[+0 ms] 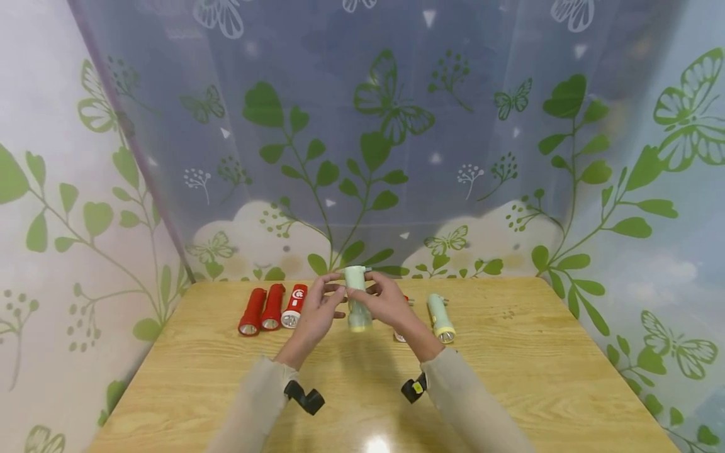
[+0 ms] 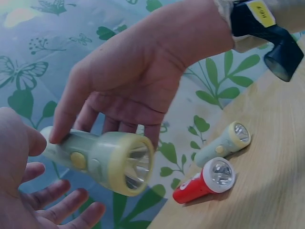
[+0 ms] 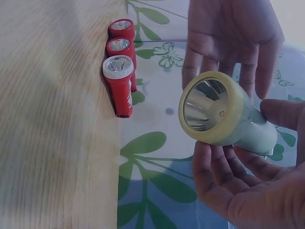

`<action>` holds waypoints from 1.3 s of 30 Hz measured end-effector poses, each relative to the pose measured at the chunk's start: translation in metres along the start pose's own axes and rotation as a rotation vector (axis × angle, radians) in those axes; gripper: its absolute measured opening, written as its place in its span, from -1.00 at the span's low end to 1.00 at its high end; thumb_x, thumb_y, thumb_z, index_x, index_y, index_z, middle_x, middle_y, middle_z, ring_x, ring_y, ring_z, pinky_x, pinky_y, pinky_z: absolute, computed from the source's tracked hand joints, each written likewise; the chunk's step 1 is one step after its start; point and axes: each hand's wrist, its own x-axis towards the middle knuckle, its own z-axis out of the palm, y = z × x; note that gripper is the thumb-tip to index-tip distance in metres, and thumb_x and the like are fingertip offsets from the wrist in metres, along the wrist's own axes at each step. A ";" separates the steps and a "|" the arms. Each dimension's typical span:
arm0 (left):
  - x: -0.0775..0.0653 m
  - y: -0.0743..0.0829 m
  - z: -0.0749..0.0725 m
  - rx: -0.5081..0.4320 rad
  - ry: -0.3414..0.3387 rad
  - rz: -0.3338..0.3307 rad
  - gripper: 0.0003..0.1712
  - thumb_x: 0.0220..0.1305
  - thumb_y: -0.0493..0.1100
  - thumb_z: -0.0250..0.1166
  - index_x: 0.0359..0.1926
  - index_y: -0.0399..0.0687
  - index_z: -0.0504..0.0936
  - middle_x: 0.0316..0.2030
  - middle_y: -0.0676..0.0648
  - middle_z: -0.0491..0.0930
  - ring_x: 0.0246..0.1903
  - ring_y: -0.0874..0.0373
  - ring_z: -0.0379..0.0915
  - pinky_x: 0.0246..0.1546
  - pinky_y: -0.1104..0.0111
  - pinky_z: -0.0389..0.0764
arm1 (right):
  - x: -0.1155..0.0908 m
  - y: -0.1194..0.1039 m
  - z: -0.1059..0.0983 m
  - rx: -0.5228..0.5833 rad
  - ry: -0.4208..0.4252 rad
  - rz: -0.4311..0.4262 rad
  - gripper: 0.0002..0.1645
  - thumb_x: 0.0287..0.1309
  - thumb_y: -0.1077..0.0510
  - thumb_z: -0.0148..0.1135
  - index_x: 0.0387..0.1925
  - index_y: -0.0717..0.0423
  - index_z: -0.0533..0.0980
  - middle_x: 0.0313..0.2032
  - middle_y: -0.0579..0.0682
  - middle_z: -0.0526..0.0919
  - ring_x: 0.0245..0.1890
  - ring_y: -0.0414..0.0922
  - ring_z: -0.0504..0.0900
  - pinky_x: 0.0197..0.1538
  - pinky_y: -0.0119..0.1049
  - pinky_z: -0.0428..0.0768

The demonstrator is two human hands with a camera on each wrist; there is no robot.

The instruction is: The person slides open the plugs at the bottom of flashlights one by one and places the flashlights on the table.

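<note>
A pale green flashlight [image 1: 355, 301] with a yellow rim is held up over the table between both hands. My right hand [image 1: 387, 301] grips its body, thumb on one side and fingers on the other. Close beside it is my left hand [image 1: 318, 307], palm toward the flashlight, its fingers extended and loosely bent. In the right wrist view the left hand [image 3: 233, 38] shows fingers pointing down behind the yellow rim, not wrapped round it. The lens faces down toward the table's front in the head view, and the bulb looks unlit.
On the left lie two red flashlights [image 1: 252, 311] and a red one with a white rim [image 1: 294, 306]. To the right are another pale green flashlight [image 1: 439, 318] and a red-and-white one [image 2: 198, 185], partly behind my right arm. A patterned curtain [image 1: 362, 157] borders the wooden table [image 1: 510, 377].
</note>
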 end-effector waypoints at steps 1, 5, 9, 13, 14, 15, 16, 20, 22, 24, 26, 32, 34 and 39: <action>0.000 -0.002 0.001 -0.004 0.009 -0.005 -0.54 0.56 -0.13 0.09 0.37 -0.16 0.33 0.17 -0.31 0.48 0.07 -0.20 0.57 -0.08 0.05 0.74 | 0.001 -0.001 0.000 0.003 0.002 0.011 -0.34 0.28 -0.18 0.32 0.30 -0.01 0.44 0.02 0.18 0.65 -0.15 0.00 0.69 -0.26 -0.16 0.73; -0.002 -0.010 0.004 -0.016 0.035 -0.014 -0.56 0.54 -0.15 0.11 0.33 -0.17 0.35 0.16 -0.32 0.47 0.07 -0.22 0.56 -0.07 -0.01 0.72 | 0.004 -0.001 -0.001 0.013 0.000 0.045 -0.31 0.29 -0.20 0.30 0.32 0.00 0.42 0.03 0.18 0.64 -0.13 0.00 0.69 -0.24 -0.15 0.73; -0.005 -0.016 0.007 -0.016 0.025 -0.019 -0.58 0.54 -0.15 0.10 0.31 -0.16 0.34 0.16 -0.32 0.45 0.03 -0.11 0.58 -0.12 0.13 0.71 | 0.008 0.002 -0.001 0.025 -0.007 0.058 -0.35 0.31 -0.19 0.28 0.30 0.03 0.43 0.02 0.19 0.65 -0.13 0.01 0.69 -0.24 -0.13 0.72; -0.007 -0.022 0.010 -0.017 0.013 -0.040 -0.57 0.54 -0.13 0.11 0.31 -0.16 0.33 0.17 -0.31 0.45 0.04 -0.08 0.57 -0.15 0.25 0.67 | 0.013 0.006 0.000 0.030 -0.010 0.068 -0.39 0.31 -0.18 0.29 0.25 0.02 0.45 0.00 0.19 0.65 -0.14 0.01 0.69 -0.24 -0.11 0.72; -0.007 -0.023 0.010 -0.016 0.015 -0.042 -0.58 0.53 -0.14 0.11 0.30 -0.16 0.33 0.17 -0.32 0.45 0.04 -0.07 0.57 -0.15 0.26 0.67 | 0.014 0.008 0.000 0.031 -0.010 0.070 -0.41 0.31 -0.18 0.29 0.24 0.02 0.46 0.00 0.18 0.65 -0.14 0.01 0.69 -0.24 -0.11 0.73; -0.007 -0.024 0.011 -0.016 0.017 -0.047 -0.58 0.53 -0.14 0.11 0.30 -0.16 0.34 0.17 -0.31 0.46 0.04 -0.06 0.57 -0.16 0.25 0.67 | 0.015 0.009 0.001 0.032 -0.008 0.075 -0.41 0.31 -0.18 0.30 0.22 0.02 0.47 0.00 0.18 0.65 -0.14 0.01 0.69 -0.24 -0.10 0.73; -0.007 -0.025 0.011 -0.015 0.019 -0.050 -0.58 0.53 -0.15 0.12 0.29 -0.16 0.34 0.16 -0.31 0.46 0.03 -0.05 0.57 -0.15 0.24 0.67 | 0.015 0.010 0.001 0.033 -0.006 0.080 -0.42 0.30 -0.18 0.30 0.22 0.02 0.47 0.00 0.18 0.65 -0.14 0.01 0.68 -0.25 -0.10 0.73; -0.007 -0.029 0.014 0.001 0.018 -0.059 -0.59 0.51 -0.17 0.14 0.28 -0.16 0.35 0.15 -0.31 0.48 0.00 -0.03 0.56 -0.14 0.20 0.68 | 0.018 0.015 0.002 0.033 0.005 0.109 -0.42 0.30 -0.18 0.31 0.19 0.04 0.47 -0.01 0.18 0.64 -0.17 0.00 0.68 -0.25 -0.12 0.73; -0.007 -0.032 0.015 0.014 0.013 -0.059 -0.57 0.49 -0.17 0.16 0.28 -0.17 0.35 0.15 -0.32 0.48 0.01 -0.05 0.56 -0.14 0.21 0.68 | 0.020 0.017 0.002 0.033 0.008 0.134 -0.41 0.29 -0.18 0.31 0.19 0.04 0.46 -0.01 0.18 0.63 -0.18 0.00 0.68 -0.23 -0.09 0.74; -0.007 -0.035 0.016 0.030 0.008 -0.059 -0.55 0.47 -0.16 0.18 0.29 -0.17 0.35 0.16 -0.33 0.48 0.03 -0.08 0.56 -0.15 0.25 0.67 | 0.022 0.020 0.003 0.029 0.011 0.158 -0.41 0.29 -0.18 0.31 0.20 0.04 0.46 0.00 0.18 0.63 -0.18 0.00 0.68 -0.20 -0.07 0.74; -0.007 -0.038 0.016 0.043 0.003 -0.063 -0.53 0.46 -0.16 0.20 0.30 -0.16 0.35 0.17 -0.33 0.47 0.05 -0.10 0.55 -0.15 0.27 0.67 | 0.025 0.023 0.004 0.025 0.012 0.182 -0.39 0.28 -0.20 0.31 0.21 0.03 0.45 0.01 0.17 0.63 -0.17 0.00 0.67 -0.20 -0.07 0.74; -0.007 -0.045 0.016 0.084 -0.008 -0.071 -0.48 0.45 -0.11 0.23 0.33 -0.13 0.35 0.18 -0.32 0.48 0.08 -0.12 0.53 -0.07 0.17 0.71 | 0.032 0.034 0.009 0.028 0.020 0.217 -0.32 0.27 -0.21 0.33 0.27 0.06 0.43 0.06 0.19 0.62 -0.12 0.03 0.69 -0.24 -0.13 0.74; -0.007 -0.046 0.016 0.089 -0.013 -0.079 -0.46 0.45 -0.10 0.24 0.34 -0.11 0.34 0.19 -0.32 0.47 0.09 -0.13 0.53 -0.04 0.11 0.71 | 0.035 0.037 0.010 0.029 0.023 0.224 -0.32 0.27 -0.20 0.33 0.27 0.07 0.43 0.07 0.20 0.61 -0.11 0.03 0.69 -0.23 -0.12 0.75; -0.006 -0.052 0.017 0.120 -0.026 -0.088 -0.42 0.44 -0.11 0.25 0.37 -0.14 0.31 0.19 -0.34 0.47 0.11 -0.18 0.54 -0.03 0.08 0.71 | 0.037 0.043 0.014 0.022 0.033 0.233 -0.33 0.27 -0.17 0.34 0.25 0.12 0.44 0.05 0.21 0.62 -0.14 0.04 0.70 -0.23 -0.10 0.75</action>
